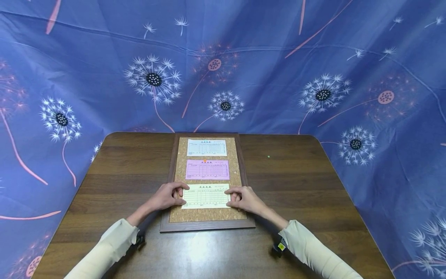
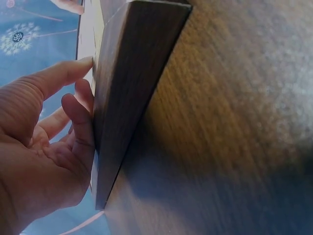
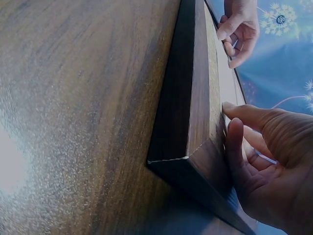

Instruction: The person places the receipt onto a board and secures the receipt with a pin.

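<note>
A pale yellow printed form slip lies on the lower part of a framed cork board. My left hand touches the slip's left edge, index finger near the upper corner and thumb near the lower one. At the right edge, my right hand touches it the same way. Each wrist view shows the thumb tip against the slip, with the other fingers of the left hand and right hand loosely bent by the frame. Above lie a pink slip and a white-blue slip.
The board's dark frame stands raised above the wooden table. An orange pin shows at the pink slip's top edge. A tiny green object lies right of the board. A blue dandelion-print cloth hangs around the table.
</note>
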`<state>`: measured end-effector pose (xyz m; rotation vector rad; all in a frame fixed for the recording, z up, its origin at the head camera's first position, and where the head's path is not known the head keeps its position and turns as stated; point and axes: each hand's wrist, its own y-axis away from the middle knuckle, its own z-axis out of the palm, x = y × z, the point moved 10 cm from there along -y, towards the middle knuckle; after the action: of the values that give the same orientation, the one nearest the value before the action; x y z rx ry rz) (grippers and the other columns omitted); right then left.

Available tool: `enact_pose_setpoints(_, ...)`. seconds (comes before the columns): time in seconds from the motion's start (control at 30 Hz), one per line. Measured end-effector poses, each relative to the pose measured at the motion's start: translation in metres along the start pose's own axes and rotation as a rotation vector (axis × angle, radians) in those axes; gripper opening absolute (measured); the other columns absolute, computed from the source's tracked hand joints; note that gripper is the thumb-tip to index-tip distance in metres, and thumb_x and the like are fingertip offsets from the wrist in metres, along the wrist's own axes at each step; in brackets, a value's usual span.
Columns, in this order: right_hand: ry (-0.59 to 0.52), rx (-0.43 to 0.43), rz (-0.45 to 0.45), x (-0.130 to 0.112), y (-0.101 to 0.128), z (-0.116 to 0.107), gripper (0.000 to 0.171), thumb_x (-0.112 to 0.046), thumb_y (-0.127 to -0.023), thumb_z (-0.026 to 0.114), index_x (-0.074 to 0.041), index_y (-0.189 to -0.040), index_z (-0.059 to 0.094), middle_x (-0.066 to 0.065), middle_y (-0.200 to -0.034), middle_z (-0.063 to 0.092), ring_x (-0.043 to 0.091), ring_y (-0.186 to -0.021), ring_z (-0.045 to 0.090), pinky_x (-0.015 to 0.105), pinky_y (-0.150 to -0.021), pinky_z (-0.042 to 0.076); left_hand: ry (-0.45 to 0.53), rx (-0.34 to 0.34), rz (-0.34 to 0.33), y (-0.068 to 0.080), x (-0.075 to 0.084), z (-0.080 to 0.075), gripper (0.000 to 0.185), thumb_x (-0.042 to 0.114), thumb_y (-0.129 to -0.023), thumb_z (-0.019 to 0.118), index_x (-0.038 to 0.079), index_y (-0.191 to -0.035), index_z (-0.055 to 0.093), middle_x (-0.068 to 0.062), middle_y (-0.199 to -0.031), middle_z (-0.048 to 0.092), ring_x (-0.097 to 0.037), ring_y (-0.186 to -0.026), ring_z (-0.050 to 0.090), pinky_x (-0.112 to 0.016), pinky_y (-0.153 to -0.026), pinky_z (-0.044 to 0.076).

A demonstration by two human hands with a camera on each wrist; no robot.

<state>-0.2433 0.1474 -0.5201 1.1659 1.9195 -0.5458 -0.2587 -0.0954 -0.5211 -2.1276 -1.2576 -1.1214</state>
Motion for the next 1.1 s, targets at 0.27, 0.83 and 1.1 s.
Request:
enact_pose_setpoints(0.27, -0.133, 0.065, -0.002, 0.008, 0.004, -0.007, 0.027, -0.006, -0.089, 0.078, 0.005, -0.113, 0.073, 0.017, -0.074, 0.071, 0.012, -0.053, 0.062, 0.026, -0.049, 0.054, 0.025, -0.020, -0.005, -0.001, -0.002, 0.001, 0.043, 0.003, -0.077, 0.084, -0.003, -0.116, 0.068, -0.008, -0.086, 0.061, 0.000, -0.061, 0.048, -0.018, -0.058, 0.040)
enact_pose_setpoints(0.83, -0.017, 0.312, 0.055, 0.061, -0.015, -0.103, 0.017, -0.008, -0.095, 0.071, 0.003, -0.107, 0.075, 0.020, -0.080, 0.074, 0.011, -0.058, 0.064, 0.027, -0.052, 0.055, 0.048, -0.008, 0.040, -0.002, 0.000, -0.002, 0.041, 0.004, -0.076, 0.085, -0.003, -0.113, 0.068, -0.008, -0.081, 0.063, 0.002, -0.059, 0.049, -0.017, -0.057, 0.042)
enact_pose_setpoints(1.1, 0.137, 0.348, 0.114, 0.093, -0.026, -0.140, 0.016, -0.009, -0.095, 0.071, 0.002, -0.106, 0.076, 0.017, -0.080, 0.075, 0.013, -0.059, 0.066, 0.023, -0.052, 0.051, 0.049, -0.025, 0.050, -0.003, -0.001, -0.001, 0.041, 0.004, -0.077, 0.085, -0.004, -0.114, 0.067, -0.009, -0.081, 0.062, 0.001, -0.059, 0.048, -0.018, -0.057, 0.042)
